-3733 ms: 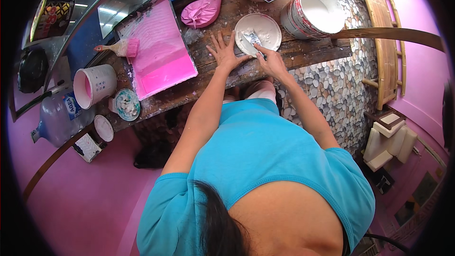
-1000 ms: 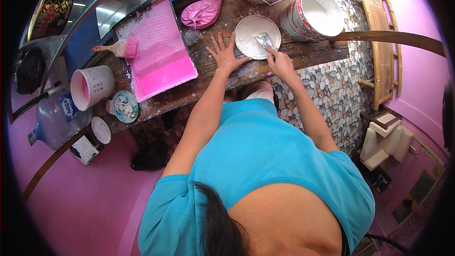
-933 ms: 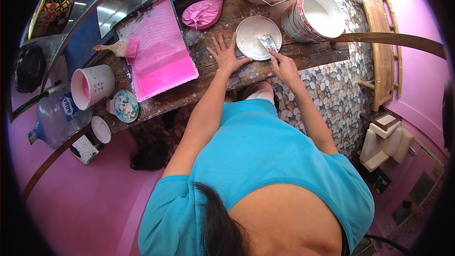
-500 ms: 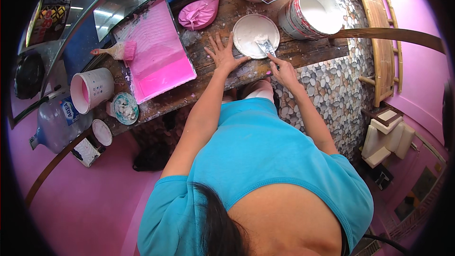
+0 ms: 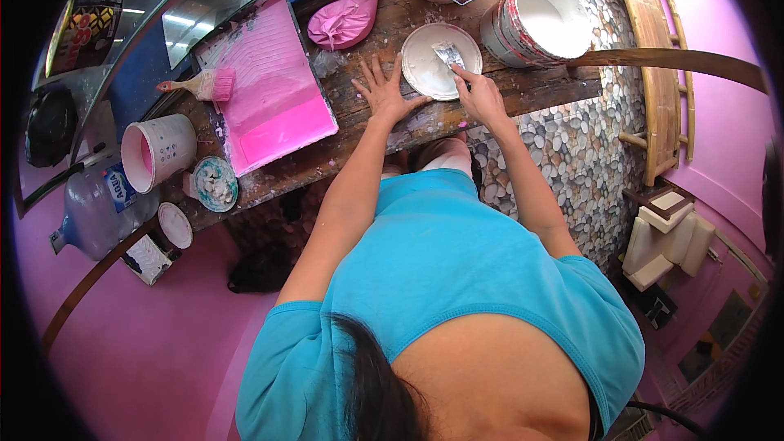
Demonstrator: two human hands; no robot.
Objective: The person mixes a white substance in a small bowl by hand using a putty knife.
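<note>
Head view: see a putty knife [image 5: 447, 54] clamped in the grip of the right hand [image 5: 482, 98], with fingers closed round the handle. Find the blade over the middle of a round white dish [image 5: 405, 69], slightly to the far right, on the wooden counter [image 5: 398, 15]. Read its long axis as slanting from near right to far left, blade ahead and left of the knuckles; judge that slant decisive for the working angle. Note the left hand [image 5: 385, 100] farther off, splayed flat, thumb tip by the near rim; cannot tell if touching. Against half a second ago: note the blade moved from the near-right rim farther from the body; see no clear shift at left.
</note>
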